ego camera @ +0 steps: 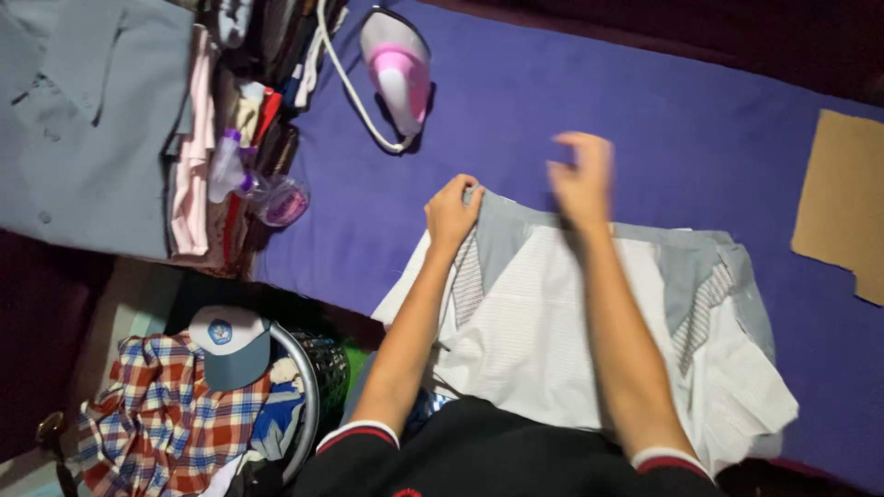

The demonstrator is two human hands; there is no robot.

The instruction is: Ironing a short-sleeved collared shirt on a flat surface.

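We're over a purple padded ironing surface (571, 101). Left hand (451, 213) is closed, pinching the far grey edge of a white and grey striped garment (543, 322). Right hand (582, 179) is blurred just above that same edge, fingers loosely curled; we can't tell if it's gripping anything. The garment lies flat at the near edge of the surface, centre to right, its near hem running off toward us.

Risks, as we judge them:
- Pink and white iron (398, 69) stands near the far edge, left of centre, its white cord (345, 83) looping toward the left edge. A snag on that cord could tip the iron. We can't tell if it's hot.
- Small spray bottle (226, 166) and a clear round container with a pink lid (284, 201) sit at the left edge by a stack of folded clothes (189, 175). A sweep of cloth could knock them off.
- Garment overhangs the near edge; one-handed pulling could drag it off or re-crease it.

Packages, labels:
- Tan cardboard piece (843, 198), roughly rectangular, at the right edge.
- Grey cap (230, 345) with a round blue badge, on plaid cloth (166, 423) in a basket (308, 396) below the near-left corner.
- Grey shirt (87, 120) spread at far left.
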